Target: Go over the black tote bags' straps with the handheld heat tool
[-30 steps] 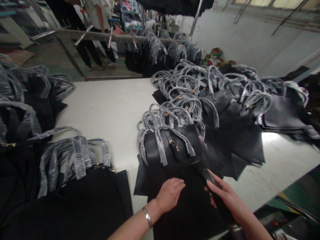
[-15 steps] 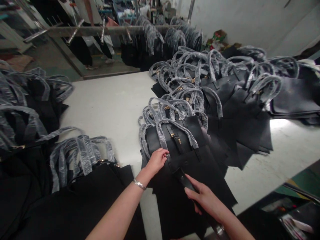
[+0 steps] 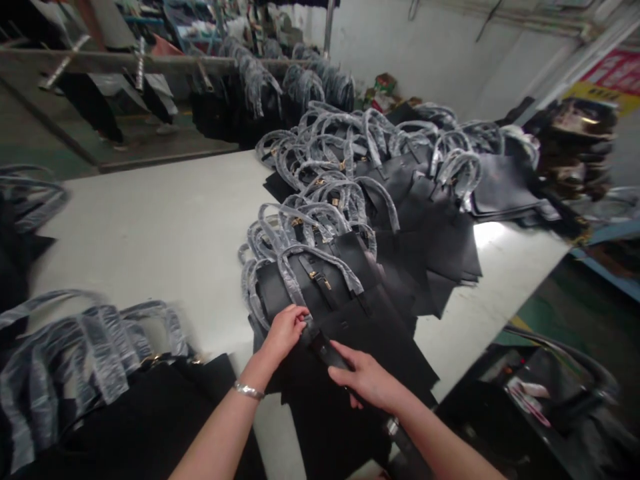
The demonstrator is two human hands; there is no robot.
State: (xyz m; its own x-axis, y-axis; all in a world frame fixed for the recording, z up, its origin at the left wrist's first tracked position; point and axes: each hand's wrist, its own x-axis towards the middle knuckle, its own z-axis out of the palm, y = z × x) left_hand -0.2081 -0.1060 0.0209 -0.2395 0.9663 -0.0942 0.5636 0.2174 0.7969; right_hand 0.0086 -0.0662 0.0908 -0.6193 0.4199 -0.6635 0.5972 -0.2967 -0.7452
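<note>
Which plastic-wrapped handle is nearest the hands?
The front loop of the middle pile, curving around a gold buckle; its left end is by the left hand. Other handles lie farther off.

On the bench (image 3: pixel 165 213), one group of bags (image 3: pixel 150 420) lies at the near left, and another group (image 3: pixel 350 287) lies from the middle to the far right, partly one on another. Bare bench is between these groups. Behind the bench there is a rack (image 3: pixel 165 63), and on it other bags hang (image 3: pixel 225 110). A wall (image 3: pixel 430 60) stands behind, at the right.
</note>
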